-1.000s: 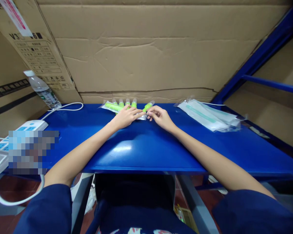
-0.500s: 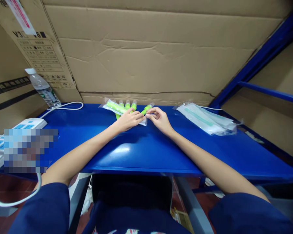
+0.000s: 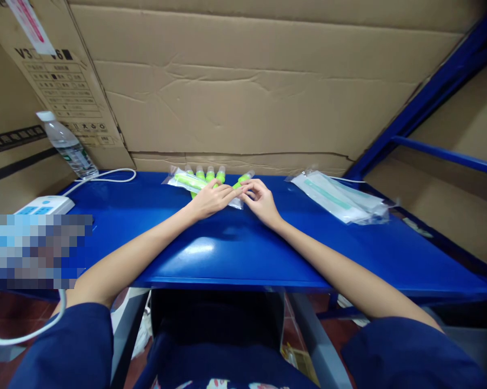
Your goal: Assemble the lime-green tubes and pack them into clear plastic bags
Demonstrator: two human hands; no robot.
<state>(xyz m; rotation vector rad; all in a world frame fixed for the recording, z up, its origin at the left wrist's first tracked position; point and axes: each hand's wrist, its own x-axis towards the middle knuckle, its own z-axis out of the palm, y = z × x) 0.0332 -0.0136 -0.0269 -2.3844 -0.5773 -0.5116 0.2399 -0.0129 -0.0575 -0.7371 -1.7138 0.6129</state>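
My left hand (image 3: 214,200) is closed on a clear plastic packet (image 3: 182,180) with a bright green strip-like item inside. Its fingers reach across the packet toward my right hand, and the packet's near end shows below them. My right hand (image 3: 262,202) is pinched, with thumb and fingertips meeting the left fingertips; what lies in the pinch is hidden. Just beyond the fingertips is a lime-green tube with a clear cap (image 3: 245,177). Several similar capped tubes (image 3: 209,174) lie side by side behind my left hand, partly covered by the packet.
White and pale green plastic packets (image 3: 336,197) lie on the right of the blue table (image 3: 243,259). At left are a water bottle (image 3: 71,148), a white power strip (image 3: 44,208) and its cable. Cardboard (image 3: 235,97) stands behind; a blue frame bar (image 3: 429,97) slants at right.
The view has shifted slightly. My hands stay together at the packet, with only small finger movements; the right fingertips sit a little closer over the left ones.
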